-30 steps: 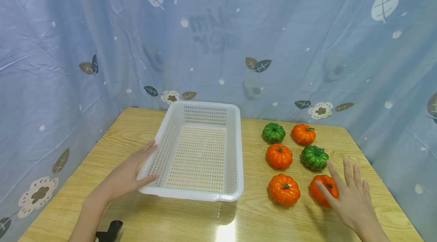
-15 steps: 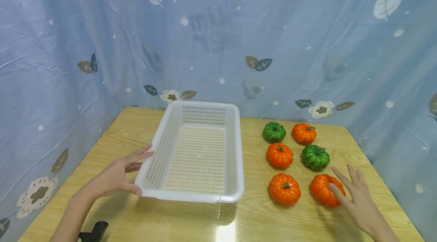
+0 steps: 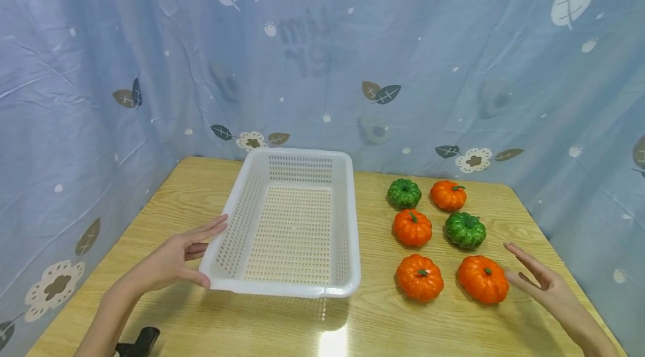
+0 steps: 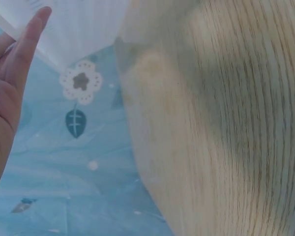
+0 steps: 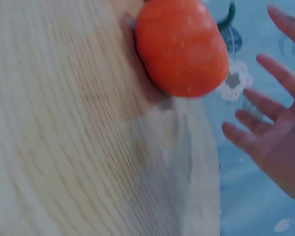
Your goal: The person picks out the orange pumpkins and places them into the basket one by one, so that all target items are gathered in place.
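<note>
Where the left hand (image 3: 173, 263) was: lower left of the frame, at the left side of the basket (image 3: 282, 288), thumb at its lower left corner and fingertips at its left rim. Its grip was spread, thumb well apart from the fingers; how firmly it pressed could not be told.
Right hand (image 3: 554, 288): lower right of the frame, just beside the lower right pumpkin (image 3: 483, 280). Its grip was spread; the right wrist view showed the fingers fanned out at the right edge, with a gap between them and the pumpkin.
Basket: left of centre, white, mouth up, with slotted walls and a gridded floor.
Orange pumpkins: four at the right of the frame. Besides the one near the right hand, these were the lower left pumpkin (image 3: 420, 278), the middle left pumpkin (image 3: 412, 229) and the upper right pumpkin (image 3: 447, 196).
Green pumpkins: two, the upper left pumpkin (image 3: 404, 193) and the middle right pumpkin (image 3: 464, 230).
Table (image 3: 398, 326): pale wood grain across the lower half, with a bright glare at bottom centre.
Curtain (image 3: 322, 66): blue, across the top and down both sides, printed with leaves and flowers.
Dark object (image 3: 144, 342): bottom left, beside the left forearm, too little shown to name.
</note>
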Demonstrator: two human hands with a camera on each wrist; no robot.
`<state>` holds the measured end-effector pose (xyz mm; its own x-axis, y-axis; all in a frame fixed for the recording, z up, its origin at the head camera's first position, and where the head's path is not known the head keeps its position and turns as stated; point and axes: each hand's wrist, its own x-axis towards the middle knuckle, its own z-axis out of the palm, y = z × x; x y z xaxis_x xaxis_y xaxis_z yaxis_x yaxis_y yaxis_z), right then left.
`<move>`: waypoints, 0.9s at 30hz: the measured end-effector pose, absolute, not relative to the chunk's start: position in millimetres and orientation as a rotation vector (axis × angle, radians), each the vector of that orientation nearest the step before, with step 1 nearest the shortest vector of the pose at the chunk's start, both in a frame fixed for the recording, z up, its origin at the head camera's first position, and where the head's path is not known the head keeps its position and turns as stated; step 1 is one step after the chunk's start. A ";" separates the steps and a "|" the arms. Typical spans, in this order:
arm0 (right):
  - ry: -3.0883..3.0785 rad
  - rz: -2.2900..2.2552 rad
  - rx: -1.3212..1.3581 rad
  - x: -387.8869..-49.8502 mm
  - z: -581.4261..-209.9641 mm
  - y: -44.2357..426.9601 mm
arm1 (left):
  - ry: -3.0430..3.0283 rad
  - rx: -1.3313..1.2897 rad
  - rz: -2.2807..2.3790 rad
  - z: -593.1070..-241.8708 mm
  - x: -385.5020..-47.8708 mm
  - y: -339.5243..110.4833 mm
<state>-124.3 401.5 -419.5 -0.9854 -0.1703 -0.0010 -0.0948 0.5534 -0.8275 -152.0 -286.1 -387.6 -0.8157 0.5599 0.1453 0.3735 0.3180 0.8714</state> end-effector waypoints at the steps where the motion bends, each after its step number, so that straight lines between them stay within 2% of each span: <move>1: 2.677 -1.459 -0.275 -126.0 -420.7 404.5 | 2.380 0.857 1.519 -387.3 -151.7 -286.2; 7: 2.394 -1.701 -0.495 -136.5 -427.5 417.1 | 2.212 0.801 1.621 -384.9 -149.8 -286.0; 19: 1.893 -1.742 -0.598 -150.6 -435.7 425.9 | 2.018 0.687 1.667 -382.8 -148.3 -283.7; 27: 1.999 -1.666 -0.609 -155.4 -436.9 421.2 | 2.039 0.665 1.648 -379.7 -148.4 -284.8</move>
<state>-155.4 421.2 -436.9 -0.7940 -0.6040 -0.0691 -0.0407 0.1663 -0.9852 -148.4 -284.8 -379.7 -0.7908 0.6112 -0.0332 0.0959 0.1773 0.9795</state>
